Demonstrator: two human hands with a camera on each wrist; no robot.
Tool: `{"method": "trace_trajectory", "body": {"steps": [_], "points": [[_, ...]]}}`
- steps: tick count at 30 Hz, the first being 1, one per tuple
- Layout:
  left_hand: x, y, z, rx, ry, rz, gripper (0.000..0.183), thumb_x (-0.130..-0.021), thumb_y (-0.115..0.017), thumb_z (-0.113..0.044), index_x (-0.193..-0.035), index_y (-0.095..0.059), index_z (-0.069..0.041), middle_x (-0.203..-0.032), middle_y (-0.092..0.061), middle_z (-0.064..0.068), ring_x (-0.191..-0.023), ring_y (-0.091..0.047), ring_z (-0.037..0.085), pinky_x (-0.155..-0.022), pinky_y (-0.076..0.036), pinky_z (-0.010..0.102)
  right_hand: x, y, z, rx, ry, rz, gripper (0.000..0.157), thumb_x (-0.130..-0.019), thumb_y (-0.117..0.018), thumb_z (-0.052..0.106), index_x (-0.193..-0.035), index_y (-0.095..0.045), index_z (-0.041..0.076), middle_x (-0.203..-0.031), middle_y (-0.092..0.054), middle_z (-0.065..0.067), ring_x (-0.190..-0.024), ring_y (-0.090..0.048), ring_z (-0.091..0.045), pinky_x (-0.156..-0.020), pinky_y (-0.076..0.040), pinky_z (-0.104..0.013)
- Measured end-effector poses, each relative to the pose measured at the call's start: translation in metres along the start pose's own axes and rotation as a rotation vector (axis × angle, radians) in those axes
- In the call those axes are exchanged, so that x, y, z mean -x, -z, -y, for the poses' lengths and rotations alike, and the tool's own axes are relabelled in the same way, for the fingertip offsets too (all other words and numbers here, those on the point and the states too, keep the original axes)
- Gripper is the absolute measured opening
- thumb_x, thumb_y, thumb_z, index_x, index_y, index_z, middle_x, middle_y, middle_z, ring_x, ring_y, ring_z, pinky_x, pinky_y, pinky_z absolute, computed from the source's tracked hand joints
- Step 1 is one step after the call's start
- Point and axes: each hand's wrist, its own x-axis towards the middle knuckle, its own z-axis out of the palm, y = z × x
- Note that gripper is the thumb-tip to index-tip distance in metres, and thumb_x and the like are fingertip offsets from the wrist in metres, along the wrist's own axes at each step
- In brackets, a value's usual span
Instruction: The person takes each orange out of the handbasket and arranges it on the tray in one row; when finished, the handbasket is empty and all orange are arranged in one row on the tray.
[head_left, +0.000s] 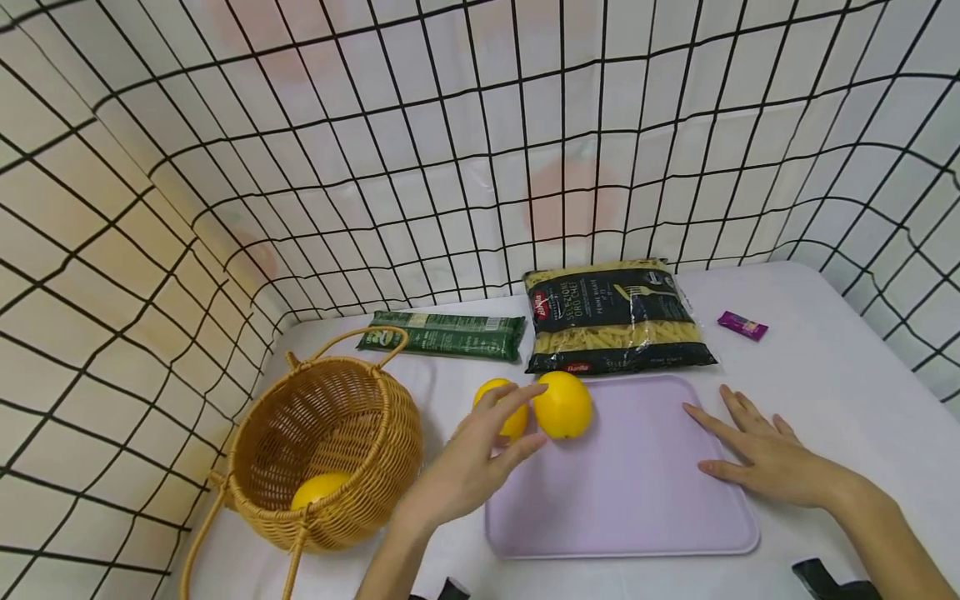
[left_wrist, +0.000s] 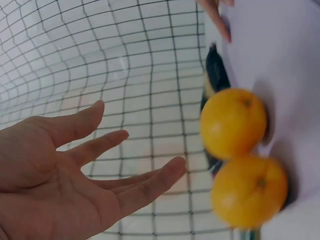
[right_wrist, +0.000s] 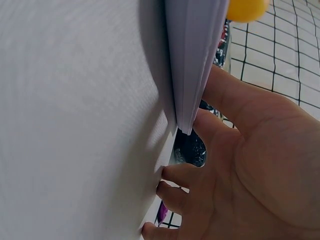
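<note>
Basket [head_left: 330, 450] left of tray [head_left: 622, 492]; pasta bags [head_left: 615, 317] behind tray.

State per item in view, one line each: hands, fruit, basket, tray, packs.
Left hand: open, reaching at the fruit, gripping nothing.
Right hand: open, flat on lilac plastic tray.
Two yellow round fruits: at tray's far left corner.
Woven wicker basket: tilted, one yellow fruit inside.
Black pasta bag: sealed, lying flat.
Green pack: lying flat.
</note>
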Motion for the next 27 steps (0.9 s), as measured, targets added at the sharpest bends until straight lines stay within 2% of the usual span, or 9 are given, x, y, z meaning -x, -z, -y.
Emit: {"method": "trace_trajectory", "body": {"steps": [4, 8, 10, 12, 15, 18, 22, 24, 27], "points": [[0.033, 0.026, -0.006, -0.087, -0.014, -0.126, 0.048, -0.105, -0.062, -0.029, -0.151, -0.050, -0.030, -0.160, -0.043, 0.009, -0.122, -0.065, 0.029, -0.095, -0.059, 0.040, 0.001, 0.001, -0.001, 0.006, -0.001, -0.001, 0.079, -0.098, -0.066, 0.046, -0.163, -0.029, 0.020, -0.164, -0.003, -0.043, -0.150, 0.000, -0.064, -0.106, 0.002, -0.087], [0.061, 0.053, -0.009, -0.265, -0.067, -0.266, 0.046, -0.103, -0.064, -0.026, -0.148, -0.055, -0.027, -0.155, -0.050, 0.008, -0.114, -0.069, 0.025, -0.098, -0.057, 0.050, 0.002, 0.000, -0.001, 0.005, -0.001, -0.001, 0.079, -0.098, -0.066, 0.045, -0.163, -0.029, 0.021, -0.163, -0.004, -0.044, -0.149, 0.000, -0.065, -0.105, 0.002, -0.088], [0.071, 0.069, -0.008, -0.338, -0.089, -0.310, 0.045, -0.102, -0.066, -0.023, -0.146, -0.057, -0.024, -0.152, -0.054, 0.006, -0.122, -0.065, 0.026, -0.100, -0.055, 0.053, 0.002, 0.000, -0.001, -0.002, 0.001, -0.002, 0.079, -0.098, -0.066, 0.045, -0.163, -0.029, 0.021, -0.163, -0.003, -0.044, -0.149, 0.000, -0.065, -0.105, 0.003, -0.088], [0.079, 0.086, -0.004, -0.377, -0.089, -0.324, 0.043, -0.103, -0.065, -0.022, -0.145, -0.058, -0.019, -0.149, -0.056, 0.006, -0.129, -0.062, 0.029, -0.100, -0.055, 0.053, 0.002, -0.001, -0.001, -0.007, 0.004, -0.004, 0.079, -0.098, -0.065, 0.045, -0.164, -0.029, 0.021, -0.163, -0.003, -0.044, -0.149, 0.001, -0.065, -0.105, 0.003, -0.088], [0.086, 0.116, 0.007, -0.374, -0.046, -0.270, 0.041, -0.104, -0.063, -0.022, -0.145, -0.058, -0.016, -0.147, -0.058, 0.006, -0.128, -0.063, 0.028, -0.095, -0.059, 0.043, 0.002, -0.001, -0.002, -0.007, 0.009, -0.007, 0.079, -0.098, -0.065, 0.044, -0.164, -0.027, 0.023, -0.163, -0.003, -0.044, -0.150, 0.002, -0.065, -0.105, 0.003, -0.088], [0.090, 0.144, 0.020, -0.357, -0.004, -0.186, 0.042, -0.104, -0.063, -0.023, -0.145, -0.058, -0.016, -0.145, -0.060, 0.008, -0.127, -0.063, 0.030, -0.091, -0.060, 0.037, 0.003, -0.002, -0.002, -0.009, 0.015, -0.007, 0.079, -0.099, -0.065, 0.043, -0.165, -0.026, 0.025, -0.163, -0.003, -0.043, -0.150, 0.002, -0.065, -0.105, 0.003, -0.088], [0.088, 0.177, 0.039, -0.309, 0.060, -0.036, 0.040, -0.103, -0.065, -0.027, -0.142, -0.060, -0.019, -0.139, -0.065, 0.003, -0.125, -0.064, 0.025, -0.095, -0.058, 0.031, 0.002, -0.002, -0.002, -0.014, 0.020, -0.007, 0.079, -0.099, -0.065, 0.043, -0.164, -0.026, 0.025, -0.163, -0.003, -0.043, -0.150, 0.002, -0.064, -0.105, 0.004, -0.088], [0.084, 0.191, 0.049, -0.273, 0.064, 0.053, 0.038, -0.102, -0.066, -0.028, -0.139, -0.062, -0.022, -0.137, -0.066, 0.000, -0.127, -0.062, 0.017, -0.100, -0.054, 0.027, 0.001, -0.001, -0.002, -0.012, 0.020, -0.007, 0.078, -0.099, -0.065, 0.043, -0.164, -0.026, 0.025, -0.163, -0.003, -0.044, -0.150, 0.002, -0.064, -0.105, 0.003, -0.088], [0.076, 0.208, 0.066, -0.161, 0.016, 0.219, 0.039, -0.099, -0.069, -0.023, -0.137, -0.063, -0.017, -0.137, -0.065, 0.005, -0.128, -0.059, 0.007, -0.105, -0.048, 0.021, 0.000, -0.001, -0.001, -0.009, 0.015, -0.006, 0.079, -0.098, -0.065, 0.043, -0.164, -0.026, 0.024, -0.163, -0.003, -0.044, -0.150, 0.003, -0.065, -0.105, 0.004, -0.088]]}}
